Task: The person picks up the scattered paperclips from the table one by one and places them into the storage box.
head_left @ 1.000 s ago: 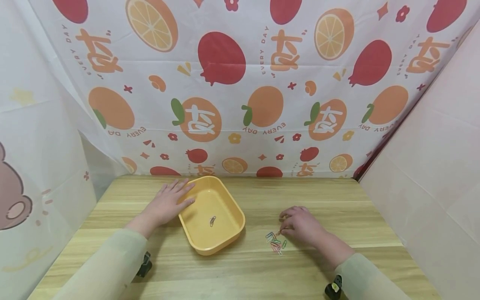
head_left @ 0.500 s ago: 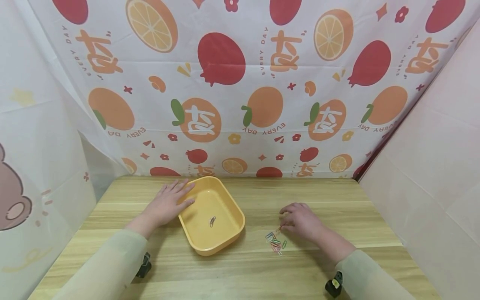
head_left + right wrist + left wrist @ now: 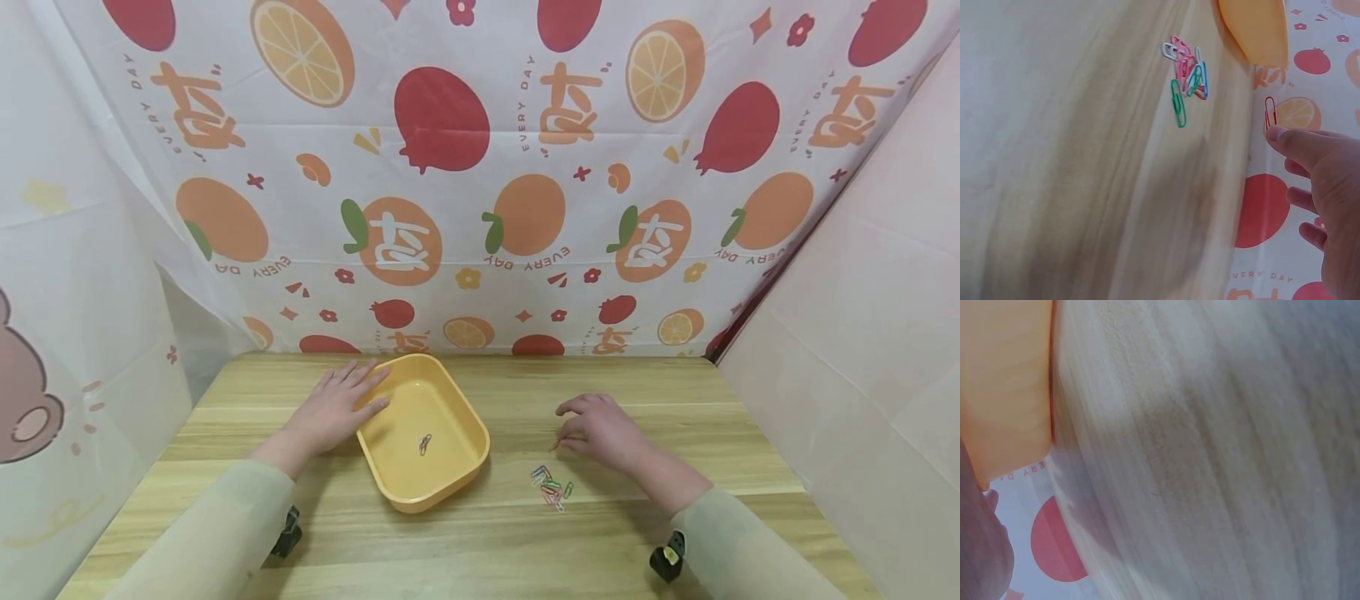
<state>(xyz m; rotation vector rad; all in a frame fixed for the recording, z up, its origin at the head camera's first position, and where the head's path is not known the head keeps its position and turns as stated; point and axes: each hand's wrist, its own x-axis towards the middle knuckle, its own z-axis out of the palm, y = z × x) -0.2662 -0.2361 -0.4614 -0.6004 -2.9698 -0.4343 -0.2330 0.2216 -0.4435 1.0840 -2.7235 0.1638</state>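
Note:
My right hand (image 3: 603, 433) pinches a red paper clip (image 3: 1270, 111) between thumb and finger, held above the table. Below it lies a small pile of coloured paper clips (image 3: 551, 490), pink, white, blue and green; in the right wrist view one green paper clip (image 3: 1177, 103) sits at the pile's edge. The left hand (image 3: 333, 404) rests with spread fingers on the left rim of a yellow tray (image 3: 472, 468). Inside that tray lie a few paper clips (image 3: 424, 444). The left wrist view catches only part of the hand (image 3: 985, 550) beside the tray's outer wall (image 3: 1007, 381).
A wooden table (image 3: 487, 558) carries everything. Behind it hangs a white cloth with fruit prints (image 3: 480, 275), and pale cloths close in the left (image 3: 75, 250) and right (image 3: 862, 333) sides. A black strap device (image 3: 667, 557) sits at the right sleeve.
My right hand has risen slightly away from the pile with the red paper clip between its fingers. The left hand and the tray have stayed put.

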